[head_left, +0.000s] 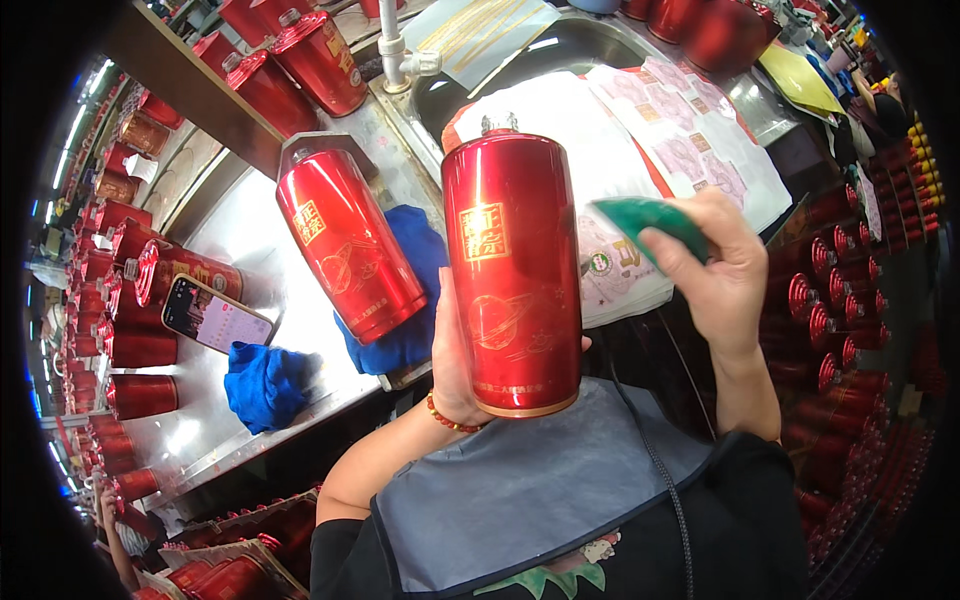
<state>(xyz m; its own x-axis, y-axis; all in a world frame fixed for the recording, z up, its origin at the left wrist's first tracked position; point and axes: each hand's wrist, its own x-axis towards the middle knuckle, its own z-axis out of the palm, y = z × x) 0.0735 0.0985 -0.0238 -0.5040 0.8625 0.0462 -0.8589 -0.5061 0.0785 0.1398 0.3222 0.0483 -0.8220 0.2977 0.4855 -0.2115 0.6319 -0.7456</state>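
Observation:
A glossy red bottle (515, 290) with gold printing and a clear glass neck stands upright in front of me. My left hand (455, 370) grips it from behind and below, its fingers mostly hidden by the bottle. To the right, my right hand (722, 265) pinches a green flat scraper (655, 228), which is apart from the bottle. A second red bottle (350, 245) lies tilted on a blue cloth (415, 240) to the left. Beyond my right hand lies a stack of white printed transfer sheets (630, 270) with pinkish and gold designs.
A metal sink (560, 50) with a tap (405, 65) is at the back. On the left metal bench (210, 400) sit a phone (220, 312), a crumpled blue cloth (262, 388) and several red bottles. Racks of red bottles (835, 300) stand at right. A dark cord (650, 450) hangs over my apron.

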